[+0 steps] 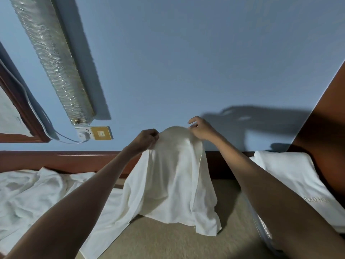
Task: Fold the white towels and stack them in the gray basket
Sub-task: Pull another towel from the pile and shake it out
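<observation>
Left hand (147, 137) and right hand (200, 130) each pinch the top edge of a lifted white towel (173, 184), while the folded towel (287, 174) at right shows partly legible "POLO HO".

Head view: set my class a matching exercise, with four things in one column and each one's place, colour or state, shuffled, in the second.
Things:
1 held towel
2 loose towels
3 folded towel
4 switch plate

States:
a gold
b crumpled at the left
c pinched up by the left hand and the right hand
d flat at the right, lettered

Pairs: 1-c; 2-b; 3-d; 4-a
</observation>
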A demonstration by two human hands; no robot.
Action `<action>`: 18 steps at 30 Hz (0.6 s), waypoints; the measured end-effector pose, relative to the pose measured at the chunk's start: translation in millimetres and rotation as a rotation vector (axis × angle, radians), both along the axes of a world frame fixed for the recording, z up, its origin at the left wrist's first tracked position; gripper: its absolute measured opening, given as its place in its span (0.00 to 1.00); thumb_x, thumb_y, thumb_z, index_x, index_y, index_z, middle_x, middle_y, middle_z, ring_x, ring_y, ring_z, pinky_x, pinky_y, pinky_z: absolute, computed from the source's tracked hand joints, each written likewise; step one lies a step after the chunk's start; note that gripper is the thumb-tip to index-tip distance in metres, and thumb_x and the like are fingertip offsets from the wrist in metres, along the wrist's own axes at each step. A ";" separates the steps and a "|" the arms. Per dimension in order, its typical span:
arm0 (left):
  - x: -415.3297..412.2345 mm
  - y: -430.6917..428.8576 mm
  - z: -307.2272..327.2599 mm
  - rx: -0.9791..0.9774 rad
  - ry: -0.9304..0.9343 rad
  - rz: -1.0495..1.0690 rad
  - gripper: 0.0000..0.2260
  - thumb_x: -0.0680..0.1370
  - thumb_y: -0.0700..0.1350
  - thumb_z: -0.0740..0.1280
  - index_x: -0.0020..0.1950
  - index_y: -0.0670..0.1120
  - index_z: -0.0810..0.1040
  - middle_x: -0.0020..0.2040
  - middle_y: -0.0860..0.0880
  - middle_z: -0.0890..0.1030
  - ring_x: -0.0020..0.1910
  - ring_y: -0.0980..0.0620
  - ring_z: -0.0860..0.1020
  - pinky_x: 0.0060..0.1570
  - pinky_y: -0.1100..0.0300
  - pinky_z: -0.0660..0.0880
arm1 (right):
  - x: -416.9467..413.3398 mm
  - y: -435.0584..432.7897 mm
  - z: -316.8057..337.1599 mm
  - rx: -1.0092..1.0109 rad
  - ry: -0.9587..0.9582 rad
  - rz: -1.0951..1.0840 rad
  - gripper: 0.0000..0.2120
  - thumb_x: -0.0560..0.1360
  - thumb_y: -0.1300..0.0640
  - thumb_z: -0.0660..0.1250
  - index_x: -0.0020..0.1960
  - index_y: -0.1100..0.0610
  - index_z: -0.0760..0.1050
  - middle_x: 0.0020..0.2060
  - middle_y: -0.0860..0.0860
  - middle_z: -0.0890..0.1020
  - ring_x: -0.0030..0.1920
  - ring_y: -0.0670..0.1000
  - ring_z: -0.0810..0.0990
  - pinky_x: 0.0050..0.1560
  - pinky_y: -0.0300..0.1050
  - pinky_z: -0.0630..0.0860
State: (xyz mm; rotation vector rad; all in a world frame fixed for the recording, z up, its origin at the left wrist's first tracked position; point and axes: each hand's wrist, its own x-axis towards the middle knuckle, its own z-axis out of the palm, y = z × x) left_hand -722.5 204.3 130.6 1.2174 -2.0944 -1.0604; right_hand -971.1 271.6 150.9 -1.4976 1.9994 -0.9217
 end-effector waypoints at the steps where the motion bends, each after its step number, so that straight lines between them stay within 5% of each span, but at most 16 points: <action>1: -1.9 -0.2 7.5 0.014 0.011 -0.015 0.10 0.82 0.36 0.62 0.45 0.42 0.81 0.39 0.49 0.79 0.37 0.52 0.74 0.36 0.62 0.70 | 4.4 -0.5 -2.2 0.077 0.004 0.074 0.15 0.78 0.55 0.70 0.64 0.51 0.75 0.57 0.50 0.79 0.56 0.51 0.79 0.56 0.45 0.75; 3: -5.1 -0.1 22.2 0.011 -0.010 -0.080 0.09 0.82 0.37 0.63 0.47 0.42 0.83 0.41 0.50 0.81 0.38 0.54 0.76 0.36 0.65 0.71 | 19.3 -2.8 -3.9 0.187 -0.020 0.230 0.24 0.76 0.52 0.75 0.69 0.48 0.73 0.61 0.50 0.78 0.60 0.50 0.79 0.62 0.46 0.75; 6: -4.0 -1.7 35.7 -0.035 -0.069 -0.174 0.09 0.82 0.38 0.65 0.50 0.44 0.85 0.46 0.52 0.84 0.43 0.56 0.79 0.43 0.65 0.74 | 39.3 -6.4 -3.3 0.246 -0.032 0.380 0.13 0.76 0.49 0.74 0.59 0.48 0.80 0.57 0.45 0.81 0.59 0.49 0.79 0.64 0.47 0.73; 9: 8.3 -8.5 34.3 -0.117 -0.094 -0.176 0.07 0.82 0.41 0.68 0.53 0.45 0.86 0.47 0.54 0.85 0.46 0.57 0.81 0.46 0.64 0.74 | 40.5 -5.5 -1.6 0.226 -0.103 0.410 0.07 0.78 0.48 0.72 0.46 0.50 0.79 0.44 0.44 0.81 0.50 0.46 0.80 0.56 0.44 0.75; 14: 23.8 -7.5 11.2 -0.234 -0.157 -0.116 0.06 0.81 0.43 0.70 0.50 0.46 0.87 0.44 0.52 0.86 0.43 0.55 0.81 0.44 0.61 0.75 | 41.4 -11.0 0.4 0.141 -0.181 0.390 0.08 0.81 0.50 0.68 0.48 0.53 0.78 0.48 0.47 0.80 0.52 0.47 0.78 0.59 0.46 0.76; 18: 20.0 3.0 -7.6 -0.283 -0.130 -0.062 0.07 0.80 0.41 0.70 0.50 0.42 0.88 0.44 0.48 0.87 0.43 0.53 0.83 0.46 0.56 0.79 | 45.2 -17.0 5.7 0.007 -0.290 0.332 0.10 0.79 0.51 0.70 0.41 0.52 0.77 0.40 0.50 0.76 0.45 0.52 0.73 0.51 0.48 0.71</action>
